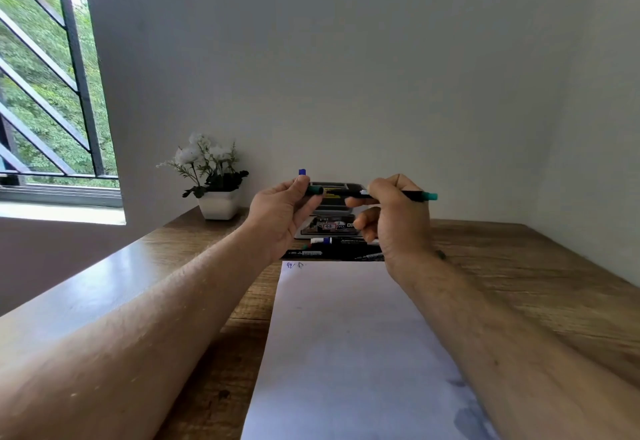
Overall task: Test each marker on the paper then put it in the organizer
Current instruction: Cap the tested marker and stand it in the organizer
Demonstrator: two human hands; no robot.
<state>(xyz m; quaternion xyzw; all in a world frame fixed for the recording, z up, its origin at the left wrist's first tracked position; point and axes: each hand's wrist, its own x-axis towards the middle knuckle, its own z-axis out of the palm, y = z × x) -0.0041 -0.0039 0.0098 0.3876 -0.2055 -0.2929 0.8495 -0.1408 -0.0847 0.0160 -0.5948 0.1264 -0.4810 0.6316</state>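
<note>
I hold a black marker with teal ends (412,195) level in the air above the desk. My right hand (394,214) grips its barrel. My left hand (282,213) pinches the teal cap (314,190) at its left end. Behind my hands stands the dark organizer (334,187), with a blue-topped marker (302,172) sticking up at its left side. Several more markers (329,249) lie on the desk in front of it. The white paper (346,335) lies between my forearms, with two small scribbles (294,265) at its far left corner.
A white pot of artificial flowers (218,202) stands at the back left of the wooden desk (519,277). A printed box (329,226) sits under the organizer. A barred window (52,76) is on the left, a plain wall behind.
</note>
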